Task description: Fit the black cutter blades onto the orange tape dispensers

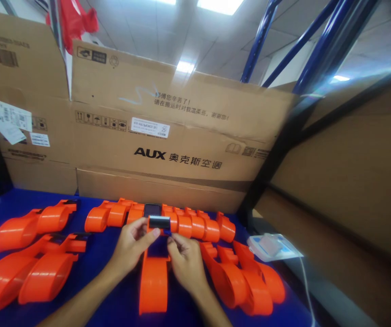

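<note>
Orange looped piece (153, 286) was over the middle of the blue bench (114, 311), loop end toward the wearer, a black strip (159, 223) with a pale toothed edge across its far end. Left hand (134, 243): grip closed on that far end, thumb tip just below the strip. Right hand (187, 260): fingers bunched opposite, by a small blue bit (166, 233) — could not tell whether they pinched it. Four left-side pieces (47, 277) showed dark ends; none could be made out on the right cluster (256, 290) or back row (212, 230). Work judged partway: one piece in hand, one lot probably done, the other untouched — which was which, uncertain.
</note>
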{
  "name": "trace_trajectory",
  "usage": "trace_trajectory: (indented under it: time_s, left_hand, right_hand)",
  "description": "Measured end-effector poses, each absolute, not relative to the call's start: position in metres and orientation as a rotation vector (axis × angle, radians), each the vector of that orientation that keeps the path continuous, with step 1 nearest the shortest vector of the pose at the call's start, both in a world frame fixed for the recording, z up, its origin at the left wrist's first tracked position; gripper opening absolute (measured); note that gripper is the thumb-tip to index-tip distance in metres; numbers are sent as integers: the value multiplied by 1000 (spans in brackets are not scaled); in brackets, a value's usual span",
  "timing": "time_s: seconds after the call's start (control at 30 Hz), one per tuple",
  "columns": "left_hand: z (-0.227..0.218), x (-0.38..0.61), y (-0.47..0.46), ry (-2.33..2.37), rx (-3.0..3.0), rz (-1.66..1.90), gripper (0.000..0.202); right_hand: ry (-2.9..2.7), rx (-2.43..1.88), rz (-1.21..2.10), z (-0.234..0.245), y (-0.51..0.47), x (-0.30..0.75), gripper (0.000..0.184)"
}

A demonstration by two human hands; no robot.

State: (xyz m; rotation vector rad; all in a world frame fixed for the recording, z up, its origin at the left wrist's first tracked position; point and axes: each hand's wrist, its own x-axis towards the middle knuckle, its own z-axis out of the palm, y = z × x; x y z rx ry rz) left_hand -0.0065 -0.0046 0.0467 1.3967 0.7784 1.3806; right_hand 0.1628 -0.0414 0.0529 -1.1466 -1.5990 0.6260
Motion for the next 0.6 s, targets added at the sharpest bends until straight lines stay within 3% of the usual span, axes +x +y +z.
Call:
trace_trajectory:
  time_s: [0.23, 0.43, 0.6]
  left_hand:
    - [50, -4, -12, 718, 1030, 1407, 38]
    - [62, -15, -12, 642, 584, 1411, 34]
    - [88, -26, -11, 441, 343, 1378, 30]
  right_hand:
    - [-1585, -1122, 737, 44, -33, 163, 32]
    - [-1594, -1186, 590, 41, -32, 167, 31]
    - [-1538, -1203, 457, 54, -37, 175, 16]
